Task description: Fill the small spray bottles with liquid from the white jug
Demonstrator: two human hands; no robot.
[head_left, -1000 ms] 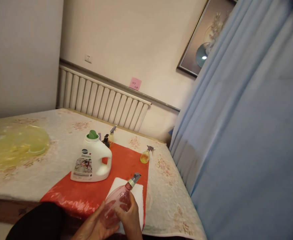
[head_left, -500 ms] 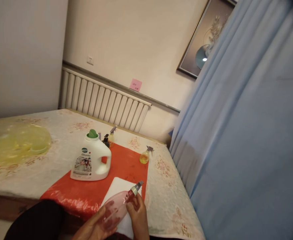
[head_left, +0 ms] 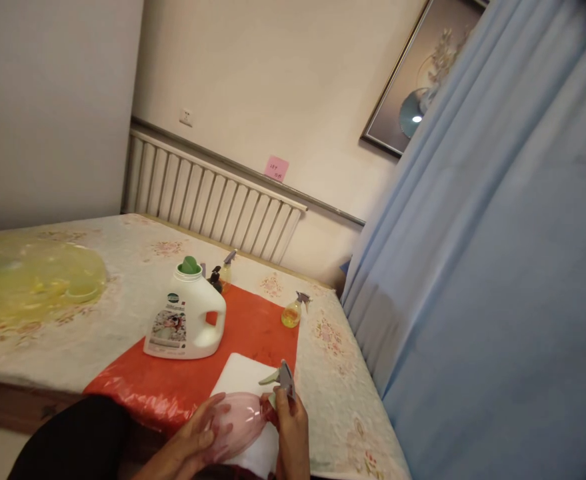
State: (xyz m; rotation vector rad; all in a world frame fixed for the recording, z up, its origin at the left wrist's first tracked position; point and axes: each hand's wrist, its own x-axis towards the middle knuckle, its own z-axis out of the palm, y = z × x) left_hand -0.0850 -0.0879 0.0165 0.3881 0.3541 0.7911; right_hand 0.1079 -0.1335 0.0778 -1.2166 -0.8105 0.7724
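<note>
A clear pink spray bottle (head_left: 243, 420) lies tilted between my hands, above a folded white cloth (head_left: 245, 373). My left hand (head_left: 200, 430) is wrapped round the bottle's wide body. At the neck, my right hand (head_left: 290, 423) grips the grey spray head (head_left: 286, 379), whose pale trigger points left. Whether the head is threaded onto the neck is hidden by my fingers. Just beyond, a large white detergent jug (head_left: 187, 320) with a green cap sitting in its mouth stands upright on a red plastic sheet (head_left: 257, 320).
A small spray bottle with yellow liquid (head_left: 291, 313) stands at the sheet's right edge. Behind the jug are a dark pump bottle (head_left: 215, 279) and another spray bottle (head_left: 227, 270). Yellow see-through plastic (head_left: 37, 280) lies at left; a blue curtain (head_left: 473, 267) hangs at right.
The spray head has turned, so its trigger now shows on the left side. My right hand has turned with it, and the bottle's body lies a little flatter.
</note>
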